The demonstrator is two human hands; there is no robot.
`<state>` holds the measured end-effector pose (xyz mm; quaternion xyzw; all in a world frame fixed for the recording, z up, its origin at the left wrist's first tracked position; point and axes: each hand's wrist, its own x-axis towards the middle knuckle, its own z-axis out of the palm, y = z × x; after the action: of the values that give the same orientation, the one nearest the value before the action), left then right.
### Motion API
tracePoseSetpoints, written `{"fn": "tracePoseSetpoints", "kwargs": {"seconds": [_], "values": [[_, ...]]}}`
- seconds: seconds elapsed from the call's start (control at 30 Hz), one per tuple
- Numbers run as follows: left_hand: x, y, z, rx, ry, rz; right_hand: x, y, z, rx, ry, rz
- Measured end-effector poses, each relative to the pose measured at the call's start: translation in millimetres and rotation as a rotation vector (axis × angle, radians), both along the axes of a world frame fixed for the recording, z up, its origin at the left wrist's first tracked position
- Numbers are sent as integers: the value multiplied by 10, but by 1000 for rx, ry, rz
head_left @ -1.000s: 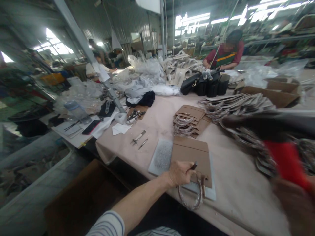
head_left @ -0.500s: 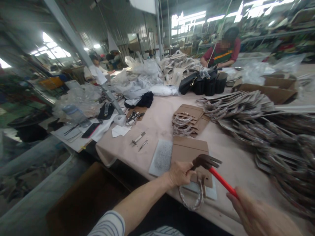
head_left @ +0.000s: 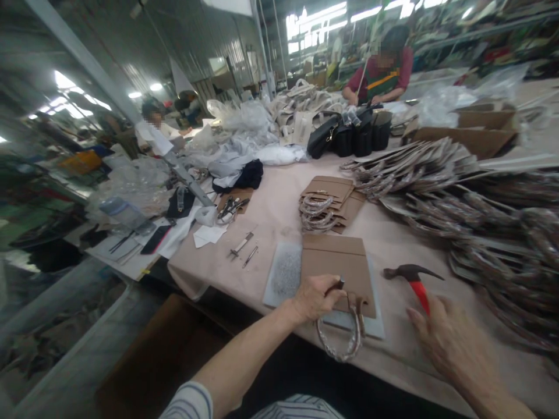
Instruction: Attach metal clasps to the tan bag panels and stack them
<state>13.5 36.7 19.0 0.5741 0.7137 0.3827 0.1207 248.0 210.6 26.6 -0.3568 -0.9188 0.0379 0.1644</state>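
While left grip [head_left: 315, 295] pinches one tool [head_left: 340, 283] | right grip [head_left: 449, 334] clasps one hammer [head_left: 411, 272] | one brown panel [head_left: 334, 262]

Under the left hand [head_left: 317, 295] lies a brown panel [head_left: 334, 262], smooth and matt like leather, its handle [head_left: 358, 333] wrapped in glossy clear plastic. The rod [head_left: 341, 281] in that hand looks metallic. Just left of it, the pale board [head_left: 283, 273] has a rough, speckled patch. In the right hand [head_left: 452, 337], the hammer [head_left: 413, 273] has a dull metal head and smooth red grip [head_left: 420, 297]. Matt cloth [head_left: 402, 238] surrounds both hands.
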Motion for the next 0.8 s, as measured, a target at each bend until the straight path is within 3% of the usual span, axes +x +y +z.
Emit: {"fn": "tracePoseSetpoints", "kwargs": {"seconds": [0.13,0.23,0.3,0.43,0.5,0.6,0.73,0.8], "values": [[-20,-11,26,-19,-9,-34,-456,-362,-95,37,216,313],[10,8,-1,-22,-89,-25,-687,-582,-264,-33,215,395],[13,55,-34,2,-298,94,-730,-647,-373,-54,223,373],[-205,159,-8,161,-906,490,-691,-639,-466,-90,240,366],[-444,143,81,200,-962,558,-680,-623,-466,-102,250,367],[-859,-7,247,41,-671,597,-690,-618,-460,-115,250,358],[-1277,-304,375,-416,-50,712,-698,-624,-473,-89,253,375],[-1385,-428,375,-604,128,723,-692,-620,-479,-72,260,387]]}}
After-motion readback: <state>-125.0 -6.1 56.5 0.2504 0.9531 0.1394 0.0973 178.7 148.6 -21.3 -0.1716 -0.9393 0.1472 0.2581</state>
